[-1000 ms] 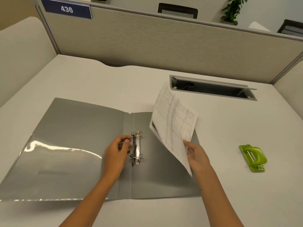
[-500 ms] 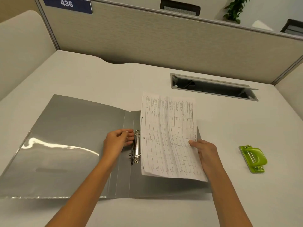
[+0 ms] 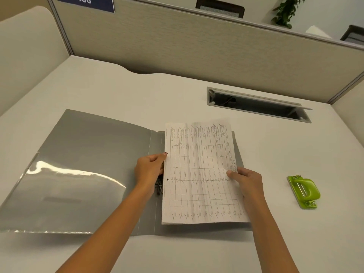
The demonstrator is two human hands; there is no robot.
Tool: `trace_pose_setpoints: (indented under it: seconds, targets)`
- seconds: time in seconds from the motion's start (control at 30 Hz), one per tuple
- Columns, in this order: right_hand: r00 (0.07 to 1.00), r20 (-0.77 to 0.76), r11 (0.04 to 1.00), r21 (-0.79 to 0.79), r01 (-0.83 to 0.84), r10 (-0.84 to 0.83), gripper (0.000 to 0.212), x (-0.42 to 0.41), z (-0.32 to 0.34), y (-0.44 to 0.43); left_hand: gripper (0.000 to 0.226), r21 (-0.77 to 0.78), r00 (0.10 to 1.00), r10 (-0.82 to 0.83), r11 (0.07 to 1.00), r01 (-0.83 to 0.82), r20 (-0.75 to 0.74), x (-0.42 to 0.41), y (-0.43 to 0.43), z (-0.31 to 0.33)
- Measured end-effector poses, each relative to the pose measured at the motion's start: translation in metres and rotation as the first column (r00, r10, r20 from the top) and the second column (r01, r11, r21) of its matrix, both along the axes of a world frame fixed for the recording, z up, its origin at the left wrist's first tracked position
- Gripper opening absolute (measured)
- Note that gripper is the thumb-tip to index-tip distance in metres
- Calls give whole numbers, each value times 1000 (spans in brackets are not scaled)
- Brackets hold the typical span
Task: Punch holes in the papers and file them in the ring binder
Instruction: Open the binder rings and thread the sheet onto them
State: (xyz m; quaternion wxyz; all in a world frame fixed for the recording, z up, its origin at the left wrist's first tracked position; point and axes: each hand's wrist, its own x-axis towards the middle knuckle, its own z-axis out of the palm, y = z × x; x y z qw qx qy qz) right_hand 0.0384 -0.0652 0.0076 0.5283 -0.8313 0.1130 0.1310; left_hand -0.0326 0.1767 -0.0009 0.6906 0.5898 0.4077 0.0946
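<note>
A grey ring binder [image 3: 88,154] lies open on the desk, with a clear pocket on its left cover. Printed papers [image 3: 199,174] with a table on them lie almost flat over the binder's right half, and a punched hole shows near their left edge. My right hand [image 3: 246,180] pinches the papers' right edge. My left hand [image 3: 150,168] rests at the spine with fingers curled on the papers' left edge, covering most of the metal rings [image 3: 158,187]. A green hole punch [image 3: 304,191] sits on the desk to the right.
A recessed cable tray [image 3: 258,105] with its lid raised is set in the desk behind the papers. Beige partition walls [image 3: 197,46] enclose the desk at the back and both sides. A blue number plate [image 3: 86,2] hangs at the top left.
The papers swung down from a raised tilt to lie nearly flat over the binder's right half, their left edge now at the rings. My left hand stayed at the spine.
</note>
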Motion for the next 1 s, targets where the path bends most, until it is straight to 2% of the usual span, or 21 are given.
trace_pose_setpoints:
  seconds: [0.1, 0.43, 0.53, 0.63, 0.77, 0.87, 1.0]
  targets:
    - [1000, 12, 999, -32, 9, -9, 15, -1, 5, 1, 13, -18, 999, 51, 999, -52, -9, 3, -4, -1]
    - [998, 59, 995, -94, 22, -16, 29, -4, 20, 4, 4, -21, 989, 138, 990, -139, -58, 9, -6, -5]
    - [997, 73, 994, -109, 23, -15, 28, -5, 24, 5, 13, -141, 987, 146, 978, -154, -65, 11, -7, -9]
    - [996, 85, 993, -119, 25, -15, 31, -6, 30, 7, 4, -270, 991, 126, 954, -134, -45, 10, -4, -7]
    - [991, 130, 990, -134, 32, -14, 27, -8, 41, 10, 9, -486, 994, 112, 869, -100, -4, 12, 3, 2]
    - [983, 182, 988, -150, 32, -4, 22, -10, 50, 12, 9, -489, 996, 87, 869, -81, -12, 13, 7, 3]
    - [970, 243, 982, -186, 39, 7, 27, -12, 62, 18, 9, -431, 999, 32, 902, -34, -11, 13, 6, 1]
